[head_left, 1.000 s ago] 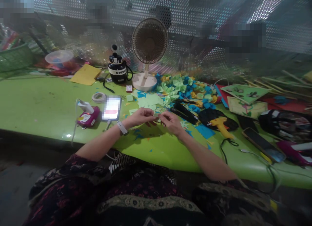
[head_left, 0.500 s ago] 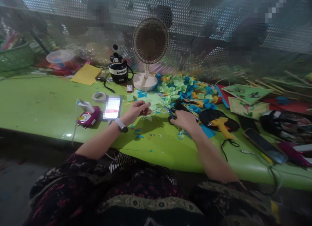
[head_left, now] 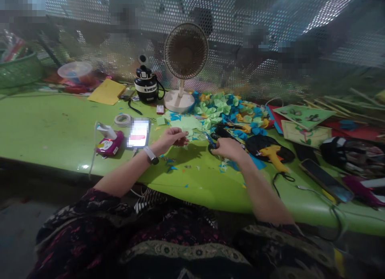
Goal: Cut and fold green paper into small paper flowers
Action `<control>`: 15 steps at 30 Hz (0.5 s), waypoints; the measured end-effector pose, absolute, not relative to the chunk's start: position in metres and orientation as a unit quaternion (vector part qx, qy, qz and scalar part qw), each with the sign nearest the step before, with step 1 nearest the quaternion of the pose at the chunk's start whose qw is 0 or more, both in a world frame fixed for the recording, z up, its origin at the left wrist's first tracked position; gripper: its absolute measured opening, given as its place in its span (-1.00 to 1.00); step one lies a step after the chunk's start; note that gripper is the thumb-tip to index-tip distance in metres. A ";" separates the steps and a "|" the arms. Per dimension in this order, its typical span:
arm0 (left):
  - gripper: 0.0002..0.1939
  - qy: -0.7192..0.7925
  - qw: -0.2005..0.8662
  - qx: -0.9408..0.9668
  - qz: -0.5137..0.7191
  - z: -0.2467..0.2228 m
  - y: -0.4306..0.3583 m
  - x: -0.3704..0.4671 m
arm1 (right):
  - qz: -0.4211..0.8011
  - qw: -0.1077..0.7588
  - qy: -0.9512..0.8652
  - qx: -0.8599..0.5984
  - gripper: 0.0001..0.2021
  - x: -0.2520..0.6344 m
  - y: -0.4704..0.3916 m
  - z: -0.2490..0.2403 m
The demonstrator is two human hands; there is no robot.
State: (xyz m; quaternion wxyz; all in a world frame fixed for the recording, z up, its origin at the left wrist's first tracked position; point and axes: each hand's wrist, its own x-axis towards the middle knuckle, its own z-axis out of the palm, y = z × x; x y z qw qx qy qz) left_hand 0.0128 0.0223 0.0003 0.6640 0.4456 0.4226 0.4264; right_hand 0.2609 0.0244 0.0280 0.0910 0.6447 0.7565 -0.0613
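My right hand [head_left: 229, 147] is closed around a pair of scissors [head_left: 211, 144] with dark blue handles, its blades pointing up and left toward the paper scraps. Facing it from the left, my left hand [head_left: 176, 138] has its thumb and fingers pinched together. Whatever lies between those fingertips is too small or hidden to make out. Light green paper [head_left: 190, 122] lies on the table just beyond the left fingertips. Behind both hands spreads a heap of folded green, blue and yellow paper pieces [head_left: 221, 104].
A fan [head_left: 186, 50] and a black bottle [head_left: 146, 86] stand at the back. Left are a lit phone [head_left: 138, 133], a tape roll [head_left: 122, 119] and a purple power adapter [head_left: 110, 144]. Right are a yellow glue gun [head_left: 275, 156], a dark phone [head_left: 327, 179] and cables.
My left hand has dipped slightly and turned, its fingertips a little lower. My right hand with the scissors has barely shifted.
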 end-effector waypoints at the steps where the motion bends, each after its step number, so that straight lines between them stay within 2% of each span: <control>1: -0.73 0.423 0.664 0.446 0.425 0.000 0.022 0.013 | -0.076 0.088 0.755 0.646 -0.81 0.262 0.025 0.029; 4: -0.73 0.421 0.663 0.451 0.423 -0.001 0.023 0.013 | -0.181 0.069 0.743 0.640 -0.79 0.267 0.026 0.033; 8: -0.72 0.420 0.660 0.461 0.420 -0.003 0.025 0.011 | -0.336 -0.001 0.693 0.638 -0.84 0.272 0.030 0.033; 11: -0.72 0.425 0.659 0.464 0.412 -0.005 0.026 0.010 | -0.320 0.002 0.708 0.630 -0.81 0.274 0.033 0.030; 15: -0.74 0.438 0.655 0.464 0.405 -0.005 0.025 0.010 | -0.288 0.047 0.736 0.611 -0.59 0.281 0.034 0.033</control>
